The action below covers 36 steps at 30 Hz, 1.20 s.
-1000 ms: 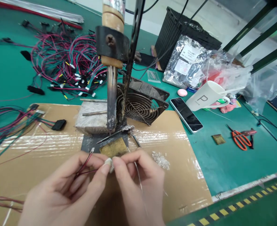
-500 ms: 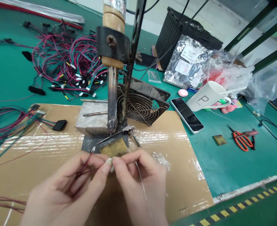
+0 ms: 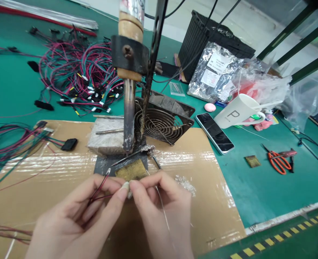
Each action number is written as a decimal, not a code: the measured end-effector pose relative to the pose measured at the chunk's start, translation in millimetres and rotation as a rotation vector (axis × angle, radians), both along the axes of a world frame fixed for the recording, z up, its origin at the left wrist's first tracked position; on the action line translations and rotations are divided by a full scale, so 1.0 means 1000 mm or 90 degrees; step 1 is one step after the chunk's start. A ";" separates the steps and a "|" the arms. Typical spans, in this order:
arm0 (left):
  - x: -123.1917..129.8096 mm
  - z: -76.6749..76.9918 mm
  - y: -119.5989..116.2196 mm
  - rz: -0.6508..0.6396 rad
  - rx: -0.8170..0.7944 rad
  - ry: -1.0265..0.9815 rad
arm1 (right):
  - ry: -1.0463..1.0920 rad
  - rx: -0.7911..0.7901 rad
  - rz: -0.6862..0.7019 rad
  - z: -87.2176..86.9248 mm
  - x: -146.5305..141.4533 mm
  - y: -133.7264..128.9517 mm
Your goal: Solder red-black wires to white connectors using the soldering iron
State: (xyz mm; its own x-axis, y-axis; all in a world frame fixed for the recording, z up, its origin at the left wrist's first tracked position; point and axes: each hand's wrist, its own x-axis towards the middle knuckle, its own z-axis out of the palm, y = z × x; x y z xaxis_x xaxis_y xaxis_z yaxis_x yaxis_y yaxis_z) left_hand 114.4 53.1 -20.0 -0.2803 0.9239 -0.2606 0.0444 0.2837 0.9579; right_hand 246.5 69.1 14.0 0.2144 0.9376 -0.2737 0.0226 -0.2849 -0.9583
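Note:
My left hand [image 3: 80, 212] is closed on a dark red wire [image 3: 101, 184], whose pale tip points up beside the index finger. My right hand [image 3: 161, 208] pinches a thin silvery wire [image 3: 162, 207], which runs down across the palm. The thumbs and fingertips of both hands meet, and what lies between them is mostly hidden. Just beyond them is a yellowish sponge [image 3: 131, 169] on a dark plate [image 3: 101, 164]. An upright soldering iron [image 3: 129, 115] hangs in a black clamp [image 3: 129, 54], its tip above the plate.
Behind stand a wrapped block [image 3: 106, 135] and a fan [image 3: 161, 124]. A wire bundle [image 3: 77, 75] lies back left, more wires [image 3: 10, 140] at left. To the right are a phone [image 3: 215, 132], a mug [image 3: 237, 111], orange-handled scissors [image 3: 279, 162] and a black crate [image 3: 193, 39].
The whole view has shifted very slightly. Both hands keep nearly the same pose, fingertips together.

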 end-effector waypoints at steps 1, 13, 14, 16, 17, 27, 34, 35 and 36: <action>0.001 0.000 0.000 0.000 0.008 0.006 | 0.001 0.002 -0.001 0.000 0.000 0.000; 0.003 0.003 0.004 0.009 0.027 0.015 | -0.021 0.044 -0.015 -0.003 -0.002 0.000; 0.003 0.003 0.005 0.004 0.028 0.014 | -0.021 0.045 -0.016 -0.003 -0.002 0.001; 0.004 0.003 0.006 0.007 0.044 0.016 | -0.017 0.040 -0.014 -0.003 -0.002 0.001; 0.004 0.003 0.006 0.007 0.045 0.018 | -0.019 0.038 -0.012 -0.003 -0.002 0.001; 0.004 0.007 0.008 0.011 0.017 0.000 | -0.067 0.083 0.025 -0.003 0.001 -0.006; 0.002 0.010 0.010 0.009 0.054 0.075 | -0.105 0.161 -0.015 -0.011 0.010 -0.010; 0.002 0.011 0.010 0.009 0.056 0.080 | -0.106 0.166 -0.007 -0.012 0.010 -0.011; 0.002 0.011 0.010 0.009 0.054 0.082 | -0.106 0.168 0.003 -0.012 0.010 -0.013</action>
State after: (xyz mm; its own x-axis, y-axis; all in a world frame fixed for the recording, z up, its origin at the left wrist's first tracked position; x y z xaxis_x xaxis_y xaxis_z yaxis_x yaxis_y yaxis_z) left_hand 115.9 63.4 -9.3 -0.3192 0.9368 -0.1431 0.1652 0.2037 0.9650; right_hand 256.6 56.0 1.7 0.2315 0.9727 0.0173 0.1866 -0.0270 -0.9821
